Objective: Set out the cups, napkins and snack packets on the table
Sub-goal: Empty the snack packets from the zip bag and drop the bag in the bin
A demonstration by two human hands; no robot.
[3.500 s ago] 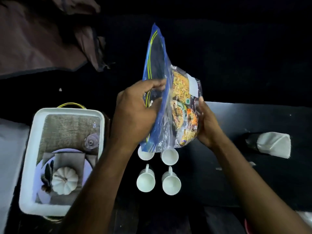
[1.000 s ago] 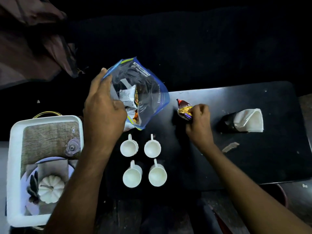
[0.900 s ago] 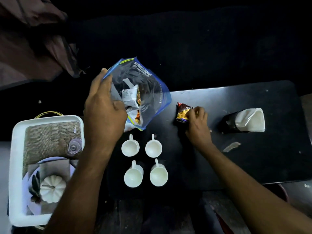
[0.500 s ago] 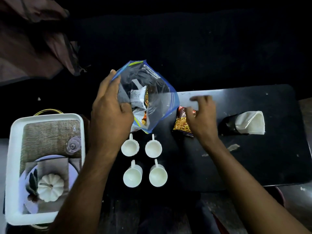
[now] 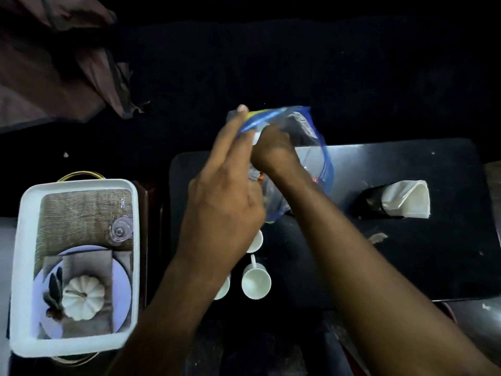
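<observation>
White tray (image 5: 20,267) far left, off the table: holds a woven mat (image 5: 78,213), a clear glass (image 5: 121,230) on its side, and a plate (image 5: 122,283) with a grey napkin (image 5: 81,267) and a white pumpkin (image 5: 83,297) on top.

Left hand (image 5: 222,213): fingers extended, pinching the blue-edged rim of the zip bag (image 5: 311,137), which is up above the black table (image 5: 406,253).

Right hand (image 5: 273,150): wrist-deep in the bag mouth, fingers hidden, grip can't be told.

White cups (image 5: 256,283) grouped below the hands, partly covered by the left arm.

Folded napkins (image 5: 406,198) in a dark holder (image 5: 370,203), right side.
</observation>
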